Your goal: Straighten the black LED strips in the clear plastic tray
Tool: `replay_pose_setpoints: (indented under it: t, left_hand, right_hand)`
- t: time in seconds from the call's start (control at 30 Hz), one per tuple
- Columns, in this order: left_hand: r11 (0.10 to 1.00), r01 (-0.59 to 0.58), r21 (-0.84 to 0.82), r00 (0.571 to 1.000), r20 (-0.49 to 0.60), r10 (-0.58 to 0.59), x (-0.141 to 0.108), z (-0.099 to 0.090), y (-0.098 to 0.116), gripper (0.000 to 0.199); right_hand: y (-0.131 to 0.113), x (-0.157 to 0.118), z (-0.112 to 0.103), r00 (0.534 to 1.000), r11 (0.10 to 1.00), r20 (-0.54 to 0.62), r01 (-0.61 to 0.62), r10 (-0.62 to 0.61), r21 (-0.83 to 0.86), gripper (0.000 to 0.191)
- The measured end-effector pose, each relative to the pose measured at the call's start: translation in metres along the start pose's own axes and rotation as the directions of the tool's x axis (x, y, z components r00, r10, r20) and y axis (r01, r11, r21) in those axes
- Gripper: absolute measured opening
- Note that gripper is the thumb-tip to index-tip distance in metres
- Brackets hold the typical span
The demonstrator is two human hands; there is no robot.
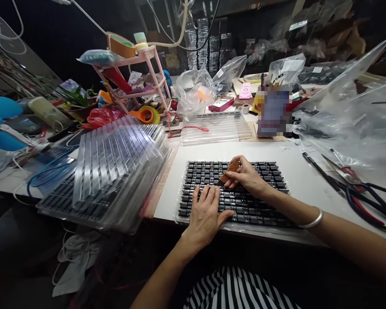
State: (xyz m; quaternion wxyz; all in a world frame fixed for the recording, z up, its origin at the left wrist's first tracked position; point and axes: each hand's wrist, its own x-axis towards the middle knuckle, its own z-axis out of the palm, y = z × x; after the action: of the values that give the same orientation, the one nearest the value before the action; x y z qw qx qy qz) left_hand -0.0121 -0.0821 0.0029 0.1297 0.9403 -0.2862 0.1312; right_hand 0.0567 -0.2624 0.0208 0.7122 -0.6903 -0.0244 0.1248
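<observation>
A clear plastic tray point(182, 214) filled with rows of small black electronic modules point(254, 210) lies on the white work surface. My left hand point(206, 208) rests palm down on the modules at the left, its fingers stretched out. In my right hand point(244, 176) is a brown-handled tool point(230, 170), gripped between thumb and fingers. The dark tip of this tool points down at the modules, close to my left fingertips. Whether the tip touches them I cannot tell.
Stacked clear trays point(116, 171) stand at the left. Scissors point(369, 193) and black tweezers point(323, 174) lie to the right. Behind are another clear tray point(215, 128), a pink rack point(154, 90) and a phone-like device point(274, 112) with a blurred screen. Plastic bags point(350, 124) fill the right side.
</observation>
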Motion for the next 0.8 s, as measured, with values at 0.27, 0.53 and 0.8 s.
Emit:
replay_pose_setpoints:
  t: [0.27, 0.53, 0.8]
  left_hand:
    - [1.000, -0.013, -0.003, 1.000, -0.009, 0.013, 0.000, 0.000, -0.001, 0.067]
    - [0.999, 0.015, -0.032, 0.999, 0.041, -0.013, 0.002, -0.004, 0.000, 0.067]
    - [0.992, 0.121, 0.033, 0.984, 0.131, -0.124, -0.017, -0.026, -0.023, 0.072]
  right_hand:
    - [0.002, -0.001, 0.001, 0.999, 0.998, -0.002, 0.034, -0.034, -0.056, 0.052]
    - [-0.009, -0.010, 0.000, 0.996, 0.997, -0.051, 0.078, -0.077, 0.017, 0.053]
    - [-0.042, -0.091, -0.043, 0.768, 0.926, -0.598, 0.362, -0.228, 0.111, 0.071]
